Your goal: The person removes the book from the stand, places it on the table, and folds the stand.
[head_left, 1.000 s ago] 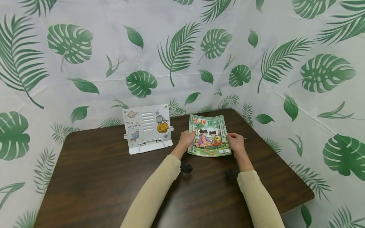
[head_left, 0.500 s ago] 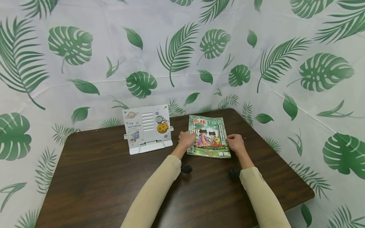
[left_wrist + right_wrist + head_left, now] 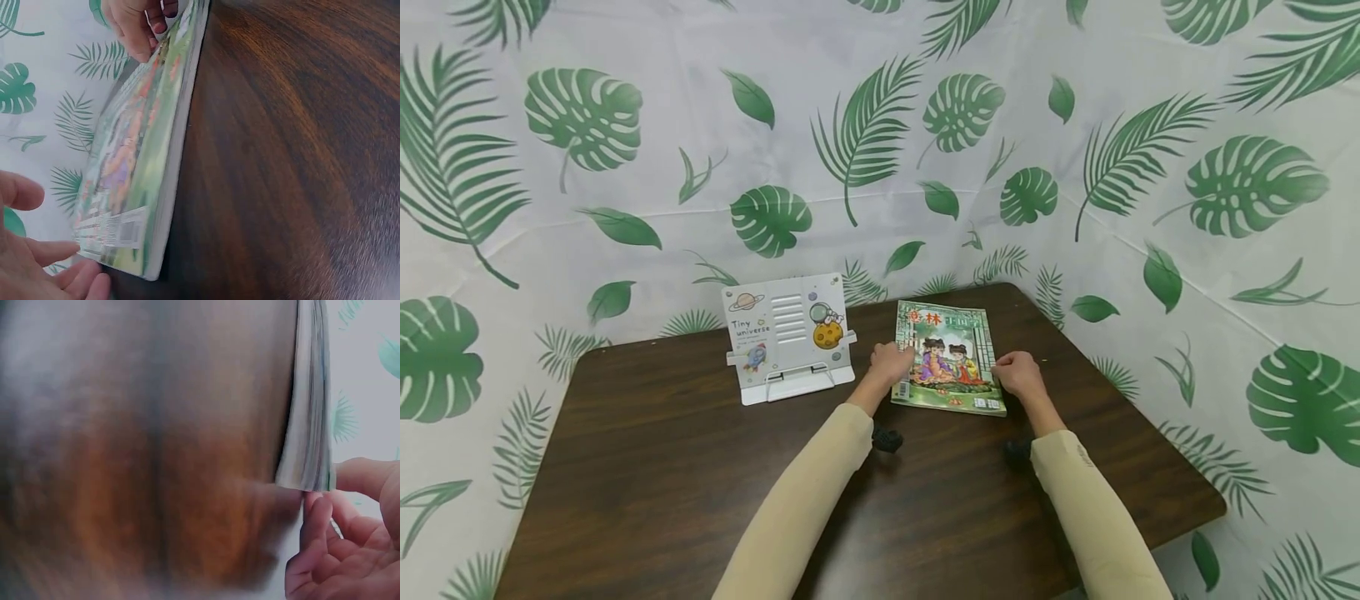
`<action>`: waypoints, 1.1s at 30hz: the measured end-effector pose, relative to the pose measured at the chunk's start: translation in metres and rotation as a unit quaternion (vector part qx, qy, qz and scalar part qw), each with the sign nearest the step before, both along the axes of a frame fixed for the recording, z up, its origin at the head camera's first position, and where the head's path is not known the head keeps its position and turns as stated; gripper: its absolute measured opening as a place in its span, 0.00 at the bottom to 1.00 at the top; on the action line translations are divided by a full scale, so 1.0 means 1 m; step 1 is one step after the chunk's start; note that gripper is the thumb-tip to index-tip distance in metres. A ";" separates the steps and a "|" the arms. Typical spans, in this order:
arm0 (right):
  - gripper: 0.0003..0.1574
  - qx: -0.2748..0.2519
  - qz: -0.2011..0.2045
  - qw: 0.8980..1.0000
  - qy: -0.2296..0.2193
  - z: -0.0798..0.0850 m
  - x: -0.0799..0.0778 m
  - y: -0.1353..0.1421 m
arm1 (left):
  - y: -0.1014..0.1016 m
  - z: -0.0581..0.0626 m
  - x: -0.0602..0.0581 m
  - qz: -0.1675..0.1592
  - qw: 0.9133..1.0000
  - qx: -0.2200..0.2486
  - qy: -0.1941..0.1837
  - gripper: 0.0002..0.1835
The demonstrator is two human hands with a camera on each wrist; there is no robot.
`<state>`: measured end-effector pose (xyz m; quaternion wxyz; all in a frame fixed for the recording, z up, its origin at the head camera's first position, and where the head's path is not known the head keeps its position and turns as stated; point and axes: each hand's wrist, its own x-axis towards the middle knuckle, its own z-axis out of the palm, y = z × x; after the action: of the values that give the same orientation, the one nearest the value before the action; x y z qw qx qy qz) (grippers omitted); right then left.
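A magazine with a green illustrated cover lies on the dark wooden table, towards its back right. My left hand is at its left edge; in the left wrist view the fingers touch that edge while the thumb stays apart from the cover. On the opposite side my right hand pinches the right edge. In the right wrist view its thumb is on the cover side and curled fingers are at the page side.
Left of the magazine stands a white book stand with space drawings and a wire page holder at its foot. A leaf-printed cloth hangs behind and to the right of the table.
The magazine's bowed lower edge has straightened and the magazine lies flatter. My right hand has shifted slightly left and down with its edge; my left hand has barely moved.
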<state>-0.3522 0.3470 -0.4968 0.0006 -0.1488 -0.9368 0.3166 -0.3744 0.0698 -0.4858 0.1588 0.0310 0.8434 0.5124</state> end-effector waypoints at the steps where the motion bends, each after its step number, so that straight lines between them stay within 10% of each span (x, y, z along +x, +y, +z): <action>1: 0.20 0.015 0.001 1.000 -0.001 0.001 0.000 -0.001 | -0.003 0.003 0.003 0.000 1.000 0.018 0.004 0.35; 8: 0.14 0.077 0.016 0.996 0.029 0.011 -0.002 -0.023 | -0.026 0.023 0.011 0.003 0.995 0.073 0.068 0.28; 21: 0.20 0.011 0.110 0.992 0.059 0.036 -0.001 -0.106 | -0.073 0.055 0.000 0.021 0.980 -0.074 0.182 0.22; 27: 0.24 -0.042 0.211 0.975 0.052 0.034 0.003 -0.152 | -0.108 0.076 -0.007 0.041 0.955 -0.154 0.248 0.21; 33: 0.29 -0.061 0.276 0.958 0.053 0.031 0.012 -0.193 | -0.148 0.094 -0.008 0.058 0.953 -0.137 0.265 0.21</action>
<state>-0.3404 0.1541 -0.4661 -0.0461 0.1330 -0.9188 0.3687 -0.3828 -0.0781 -0.3921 -0.0982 0.0947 0.9175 0.3737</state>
